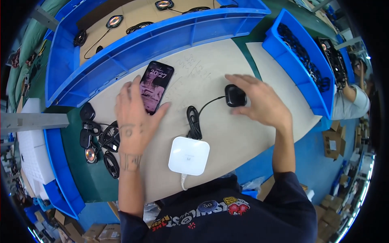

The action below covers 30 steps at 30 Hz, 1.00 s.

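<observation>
A smartphone [156, 87] with a lit pinkish screen lies tilted on the beige table sheet. My left hand [135, 109] is at its lower end, fingers spread along the left edge and thumb stretched out on the right; contact is unclear. To the right sits a black rounded-square wireless charger [234, 96]. Around it arches my right hand [261, 97], slightly blurred, fingers above and thumb below, apart and not visibly closed on it. The charger's black cable leads to a coiled bundle [194, 123]. Nearer me is a white rounded-square box [189, 156] with a white cable.
A long blue bin [162, 42] across the back holds round pads with copper coils and cables. Another blue bin [300, 60] at the right holds black cables. Several black chargers and cables [99, 135] lie at the left. Another person's arm [349, 94] shows at the far right.
</observation>
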Motion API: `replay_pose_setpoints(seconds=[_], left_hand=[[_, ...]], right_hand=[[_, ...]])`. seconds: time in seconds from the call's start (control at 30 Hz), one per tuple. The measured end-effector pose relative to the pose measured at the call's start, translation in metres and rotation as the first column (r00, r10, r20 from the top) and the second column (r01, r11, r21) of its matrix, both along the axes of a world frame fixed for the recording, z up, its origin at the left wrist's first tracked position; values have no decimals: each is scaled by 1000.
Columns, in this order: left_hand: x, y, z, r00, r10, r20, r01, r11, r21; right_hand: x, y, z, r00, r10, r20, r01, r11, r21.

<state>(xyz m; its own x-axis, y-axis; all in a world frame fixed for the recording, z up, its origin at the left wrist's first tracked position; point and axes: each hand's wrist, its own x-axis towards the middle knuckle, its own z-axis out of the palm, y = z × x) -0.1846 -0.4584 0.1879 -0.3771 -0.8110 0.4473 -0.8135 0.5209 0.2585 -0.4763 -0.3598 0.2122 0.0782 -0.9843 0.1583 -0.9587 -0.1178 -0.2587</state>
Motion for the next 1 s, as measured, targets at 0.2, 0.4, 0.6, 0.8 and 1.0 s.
replay_pose_setpoints(seconds=[0.2,0.4,0.6,0.8,1.0], left_hand=[[2,-12,-10,994,88,66,-98,977,188],[-8,-25,5,991,123,-46,-98,927,361],[-8,-23,3,808,125,-576,302,751,587],[-63,-16,35,431,309,-848,732,429,529],[-87,-34,19,377,362,-852,879,149,452]], right_hand=[[14,7,-3,993,-4,-118,13,997,70],[17,-7,7,976,17,-215,9,993,118],[13,-15,-2,981,96,-168,-112,990,-87],[16,-29,-23,968,246,-52,-205,650,-732],[28,-38,-17,977,209,36,-97,594,-799]])
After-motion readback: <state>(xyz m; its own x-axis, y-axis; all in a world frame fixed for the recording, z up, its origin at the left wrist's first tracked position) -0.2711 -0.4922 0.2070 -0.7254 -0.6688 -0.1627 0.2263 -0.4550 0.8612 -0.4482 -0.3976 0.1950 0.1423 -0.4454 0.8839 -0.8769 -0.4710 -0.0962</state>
